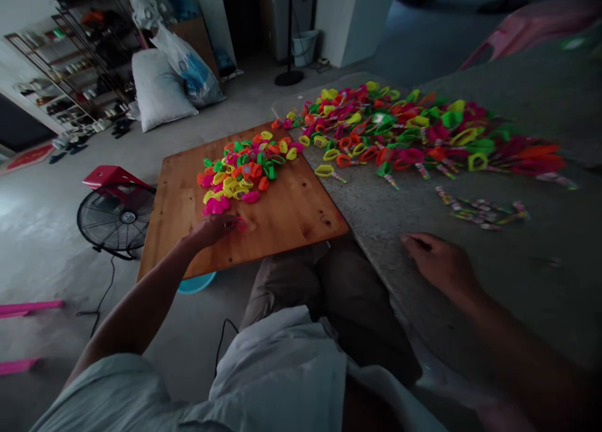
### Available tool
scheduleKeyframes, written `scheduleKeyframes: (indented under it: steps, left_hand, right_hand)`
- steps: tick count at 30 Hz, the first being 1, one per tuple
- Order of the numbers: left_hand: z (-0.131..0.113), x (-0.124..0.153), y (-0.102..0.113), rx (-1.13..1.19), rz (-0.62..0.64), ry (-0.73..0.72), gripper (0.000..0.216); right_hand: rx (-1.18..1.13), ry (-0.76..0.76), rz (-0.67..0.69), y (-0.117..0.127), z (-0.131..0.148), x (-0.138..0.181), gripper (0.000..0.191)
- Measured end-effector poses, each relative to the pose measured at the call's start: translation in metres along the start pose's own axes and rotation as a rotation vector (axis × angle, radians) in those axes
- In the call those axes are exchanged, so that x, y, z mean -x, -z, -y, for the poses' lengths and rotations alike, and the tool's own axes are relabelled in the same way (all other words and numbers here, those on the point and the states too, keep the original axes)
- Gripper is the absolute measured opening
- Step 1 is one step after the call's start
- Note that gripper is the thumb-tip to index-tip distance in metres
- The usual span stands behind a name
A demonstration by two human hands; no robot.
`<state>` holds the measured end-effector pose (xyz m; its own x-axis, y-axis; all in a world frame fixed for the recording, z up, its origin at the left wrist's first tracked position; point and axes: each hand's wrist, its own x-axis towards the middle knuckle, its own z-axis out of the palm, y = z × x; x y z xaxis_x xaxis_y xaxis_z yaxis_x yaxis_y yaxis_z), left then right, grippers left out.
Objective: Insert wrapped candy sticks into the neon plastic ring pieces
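Extending over wooden board (291, 216): left hand (215, 229)

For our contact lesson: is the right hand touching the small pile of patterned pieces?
Apart. The head view shows grey table visible between the right hand and small pile.

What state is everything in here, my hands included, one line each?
Left hand: at a pink piece, grip unclear
Right hand: fingers curled
Bright pieces on the wooden board: heaped
Fan: blades seemingly still
White sack: bulging
Bucket: upright
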<state>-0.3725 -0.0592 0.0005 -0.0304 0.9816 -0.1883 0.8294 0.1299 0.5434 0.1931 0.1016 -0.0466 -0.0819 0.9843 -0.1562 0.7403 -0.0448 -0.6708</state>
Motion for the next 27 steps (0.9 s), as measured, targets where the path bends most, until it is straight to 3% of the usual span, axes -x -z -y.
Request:
scheduleKeyframes:
  steps: [7,11,15,20,24,27]
  left_hand:
    - [-0.078,-0.033,-0.018,0.397,0.102,0.082,0.054]
    - [-0.119,-0.048,-0.034,0.572,0.208,-0.019,0.053]
    - [-0.152,-0.057,-0.062,0.551,0.192,-0.171,0.048]
    - [-0.186,-0.068,-0.107,0.448,0.165,-0.353,0.045]
    - [-0.209,-0.070,-0.121,0.482,0.249,-0.348,0.043]
    - [-0.223,-0.064,-0.121,0.573,0.438,-0.273,0.043]
  right_hand:
    - [0.013,-0.017,0.044,0.004,-0.001,0.016,0.036]
    - [0.005,-0.002,0.021,0.020,-0.001,0.016,0.041]
    - [-0.074,0.064,-0.002,0.032,0.008,0.024,0.045]
    - [-0.363,0.230,0.319,0.007,0.046,0.062,0.050]
    - [-0.281,0.409,0.321,-0.013,0.073,0.086,0.055]
    - [-0.254,0.452,0.346,-0.014,0.079,0.089,0.041]
